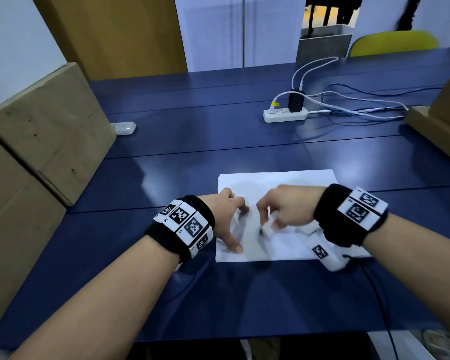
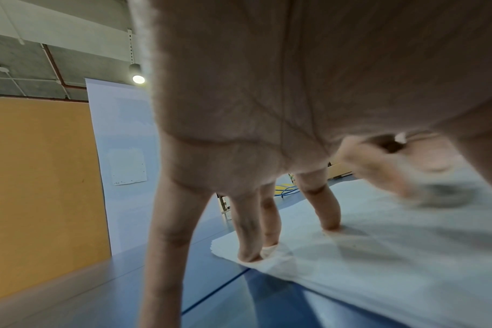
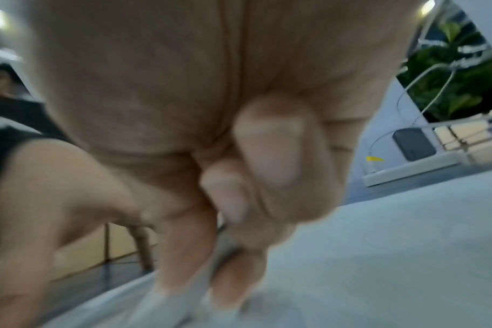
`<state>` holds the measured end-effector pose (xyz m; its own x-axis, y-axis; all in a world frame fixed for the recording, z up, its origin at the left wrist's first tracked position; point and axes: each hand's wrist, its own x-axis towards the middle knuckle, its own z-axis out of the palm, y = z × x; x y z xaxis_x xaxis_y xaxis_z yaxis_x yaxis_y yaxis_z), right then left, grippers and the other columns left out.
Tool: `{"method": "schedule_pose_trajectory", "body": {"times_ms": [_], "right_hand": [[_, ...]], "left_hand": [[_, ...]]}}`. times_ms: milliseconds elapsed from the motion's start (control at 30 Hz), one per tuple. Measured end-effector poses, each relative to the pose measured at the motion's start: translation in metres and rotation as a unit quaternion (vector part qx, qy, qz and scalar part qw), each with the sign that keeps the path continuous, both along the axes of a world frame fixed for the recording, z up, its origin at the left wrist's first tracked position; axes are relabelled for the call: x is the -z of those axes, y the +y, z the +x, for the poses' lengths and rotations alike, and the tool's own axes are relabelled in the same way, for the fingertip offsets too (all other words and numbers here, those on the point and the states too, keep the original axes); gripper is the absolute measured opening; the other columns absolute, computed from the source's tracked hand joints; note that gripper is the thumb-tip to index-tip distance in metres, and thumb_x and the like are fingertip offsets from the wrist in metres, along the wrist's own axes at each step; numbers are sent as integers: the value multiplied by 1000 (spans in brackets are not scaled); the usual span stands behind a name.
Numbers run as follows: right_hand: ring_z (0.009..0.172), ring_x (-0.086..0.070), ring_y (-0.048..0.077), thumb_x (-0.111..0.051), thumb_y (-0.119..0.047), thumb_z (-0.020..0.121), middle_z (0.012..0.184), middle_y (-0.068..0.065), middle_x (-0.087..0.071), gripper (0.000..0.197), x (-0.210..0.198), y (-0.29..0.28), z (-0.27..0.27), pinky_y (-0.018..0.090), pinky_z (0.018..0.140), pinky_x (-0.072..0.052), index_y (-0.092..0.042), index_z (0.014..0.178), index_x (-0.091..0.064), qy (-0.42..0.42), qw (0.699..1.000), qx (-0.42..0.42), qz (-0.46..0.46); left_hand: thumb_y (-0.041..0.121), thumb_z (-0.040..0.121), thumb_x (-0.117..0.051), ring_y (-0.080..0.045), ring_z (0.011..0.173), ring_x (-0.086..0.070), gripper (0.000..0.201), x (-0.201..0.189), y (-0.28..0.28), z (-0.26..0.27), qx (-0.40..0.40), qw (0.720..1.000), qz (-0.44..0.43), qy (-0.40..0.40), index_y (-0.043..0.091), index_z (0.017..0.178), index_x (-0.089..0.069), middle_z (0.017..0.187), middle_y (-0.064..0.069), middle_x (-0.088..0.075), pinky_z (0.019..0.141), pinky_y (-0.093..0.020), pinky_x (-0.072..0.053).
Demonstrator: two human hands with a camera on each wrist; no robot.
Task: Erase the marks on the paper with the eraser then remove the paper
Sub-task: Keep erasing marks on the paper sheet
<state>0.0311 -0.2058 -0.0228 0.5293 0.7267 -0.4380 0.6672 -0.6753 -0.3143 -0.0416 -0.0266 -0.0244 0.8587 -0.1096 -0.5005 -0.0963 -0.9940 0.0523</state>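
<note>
White paper sheet (image 1: pixel 296 193) is laid flat on the blue table (image 1: pixel 192 141), near its front edge. It is pinned at its left part by the spread, straight fingertips (image 2: pixel 247 255) of the left hand (image 1: pixel 226 214). A white eraser (image 1: pixel 268 227), blurred, is pinched in the right hand (image 1: pixel 283 209) and pressed on the sheet. A power strip (image 1: pixel 285 115) is seen well behind.

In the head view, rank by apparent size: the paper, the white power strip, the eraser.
1. paper
2. white power strip, though it lies farther from the camera
3. eraser, mostly hidden in the right hand
</note>
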Motion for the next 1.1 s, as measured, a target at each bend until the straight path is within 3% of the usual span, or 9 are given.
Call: {"method": "schedule_pose_trajectory", "body": {"times_ms": [133,333,433,533,700,800,900,1033,1100], "right_hand": [[93,-62,25,-70,-34,82,89,-2,-64,12,-6,3,21,38,82,-54,-34,82,-57,-79,991,88,58],[77,-61,21,-67,-28,67,75,-8,-64,15,-2,-10,-9,46,74,-56,-33,81,-66,54,998,-1,-10],[81,-54,18,-72,-29,80,74,-9,-59,10,-3,-4,9,33,75,-48,-31,85,-64,-36,997,52,32],[85,-58,20,-72,-40,80,81,-5,-61,16,-5,-4,21,35,81,-53,-28,84,-62,-80,987,120,76],[68,-56,6,-69,-15,79,71,-6,-67,17,-5,-10,-4,28,67,-45,-31,83,-64,43,999,-1,-6],[75,-57,7,-72,-32,78,73,-9,-64,11,-4,-6,7,29,72,-46,-33,83,-63,-16,999,36,13],[92,-62,22,-65,-53,65,82,-6,-66,24,-8,-7,20,39,84,-54,-33,77,-60,-52,992,105,50],[81,-57,17,-71,-24,79,77,-10,-60,12,-5,-11,2,32,73,-46,-32,83,-63,1,1000,-4,-4],[77,-55,15,-71,-23,80,73,-11,-56,14,-2,-9,-3,31,71,-43,-34,84,-63,5,1000,-14,-12]], "left_hand": [[58,58,-84,-22,108,-58,101,0,1,-1,-3,1000,-4,-2,32,142,-33,139,5,-32,84,-34,-49],[59,58,-83,-23,104,-59,99,0,1,0,-3,1000,-2,3,32,141,-35,138,4,-33,87,-38,-51],[57,60,-83,-23,105,-59,100,-1,-1,0,0,1000,2,1,32,142,-34,139,4,-31,84,-34,-50],[57,61,-83,-23,106,-59,100,-2,-1,-1,1,1000,4,-3,31,143,-33,140,4,-31,81,-32,-48],[58,59,-84,-22,108,-58,98,-1,-1,0,-2,1000,2,1,33,140,-35,139,4,-32,86,-37,-50],[59,59,-83,-23,107,-58,100,-1,-1,0,0,1000,8,1,32,142,-33,140,5,-31,82,-35,-49],[59,59,-82,-23,107,-59,101,-1,-1,0,0,1000,11,1,30,143,-33,141,5,-30,85,-36,-50],[59,59,-83,-23,107,-58,100,0,0,0,-1,1000,8,-2,32,142,-34,140,4,-31,87,-37,-51],[58,59,-83,-23,108,-58,100,0,-1,0,-1,1000,7,2,32,142,-34,140,4,-31,88,-37,-51]]}}
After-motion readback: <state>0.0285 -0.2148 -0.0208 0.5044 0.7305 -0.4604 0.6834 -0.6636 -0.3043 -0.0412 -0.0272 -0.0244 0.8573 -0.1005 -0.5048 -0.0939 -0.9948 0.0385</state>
